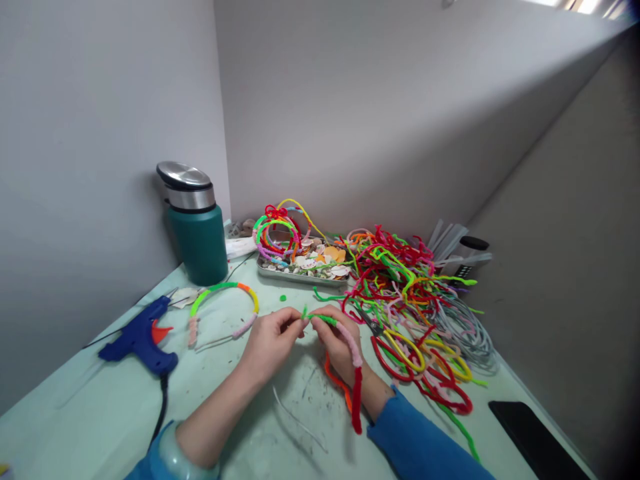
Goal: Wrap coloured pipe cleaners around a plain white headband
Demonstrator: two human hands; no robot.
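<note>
My left hand (pixel 277 335) and my right hand (pixel 339 337) meet near the middle of the table, fingertips close together. Both pinch a green fuzzy stem (pixel 325 319), whose short end sticks up between them. From the right fingers it runs on as a wrapped strip, pink (pixel 350 340) and then red (pixel 357 400), hanging over the back of that hand. An orange fuzzy piece (pixel 337 381) hangs below the right palm. To the left of my left hand lies a partly wrapped hoop (pixel 216 289) in pink, green, orange and yellow.
A blue glue gun (pixel 143 338) lies at left, before a green bottle (pixel 197 233). Behind are a metal tray (pixel 300 276) of small pieces and wrapped rings (pixel 277 233). At right are a fuzzy-stem heap (pixel 390 267), scissors (pixel 403 350), grey wire (pixel 475 333) and a black phone-like slab (pixel 537 437).
</note>
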